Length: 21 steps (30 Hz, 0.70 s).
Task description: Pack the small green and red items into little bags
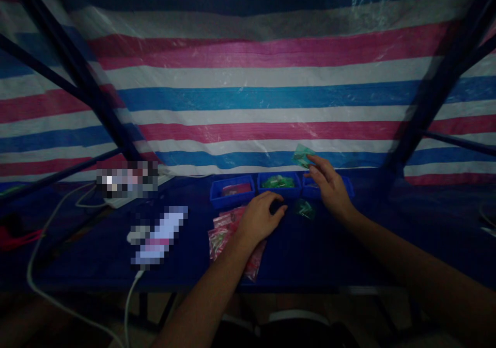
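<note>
Pink packets (222, 233) lie in an overlapping pile on the table (310, 255), suggesting a fair share of the work is done. Behind them, the left tray (232, 200) still holds pink material. The person's left hand (261, 216) arches beside the pile, thumb and fingers parted, nothing visible between them. Green packets (278, 181) remain in the middle tray (279, 191), apparently still to be handled. One green sachet (302, 155) is pinched aloft; a clear greenish bag (305, 209) lies below. The right hand (328, 183) grips that sachet above the right tray (348, 187), whose contents are mostly hidden.
</note>
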Tool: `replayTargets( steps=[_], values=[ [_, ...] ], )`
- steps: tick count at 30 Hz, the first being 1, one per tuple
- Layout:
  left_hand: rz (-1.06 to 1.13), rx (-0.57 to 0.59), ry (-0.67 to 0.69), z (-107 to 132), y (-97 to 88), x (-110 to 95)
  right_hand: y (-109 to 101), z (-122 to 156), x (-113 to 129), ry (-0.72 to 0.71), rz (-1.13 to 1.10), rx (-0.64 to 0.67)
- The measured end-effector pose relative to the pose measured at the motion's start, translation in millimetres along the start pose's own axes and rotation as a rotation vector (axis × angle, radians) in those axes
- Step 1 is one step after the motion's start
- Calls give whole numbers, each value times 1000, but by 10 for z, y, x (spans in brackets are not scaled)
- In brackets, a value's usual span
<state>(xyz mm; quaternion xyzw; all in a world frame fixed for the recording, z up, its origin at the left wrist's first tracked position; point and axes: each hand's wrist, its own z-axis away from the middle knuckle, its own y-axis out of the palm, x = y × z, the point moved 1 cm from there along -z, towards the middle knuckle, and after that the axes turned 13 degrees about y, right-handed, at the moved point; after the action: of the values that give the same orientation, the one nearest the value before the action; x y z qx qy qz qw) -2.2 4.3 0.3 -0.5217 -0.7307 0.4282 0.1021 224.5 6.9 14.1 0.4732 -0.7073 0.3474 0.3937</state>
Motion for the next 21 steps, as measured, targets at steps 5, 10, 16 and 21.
replayTargets(
  steps=[5, 10, 16, 21],
  values=[
    [-56, 141, 30, 24, 18, -5, 26, 18, 24, -179, 227, -30],
    [-91, 169, 37, 28, 34, 26, 94, 46, -42, -275, 558, 127],
    [-95, 170, 21, 39, 52, 47, 160, 83, -156, -298, 767, 330],
    [-50, 118, 24, 40, 56, 69, 153, 71, -155, -304, 709, 336]
  ],
)
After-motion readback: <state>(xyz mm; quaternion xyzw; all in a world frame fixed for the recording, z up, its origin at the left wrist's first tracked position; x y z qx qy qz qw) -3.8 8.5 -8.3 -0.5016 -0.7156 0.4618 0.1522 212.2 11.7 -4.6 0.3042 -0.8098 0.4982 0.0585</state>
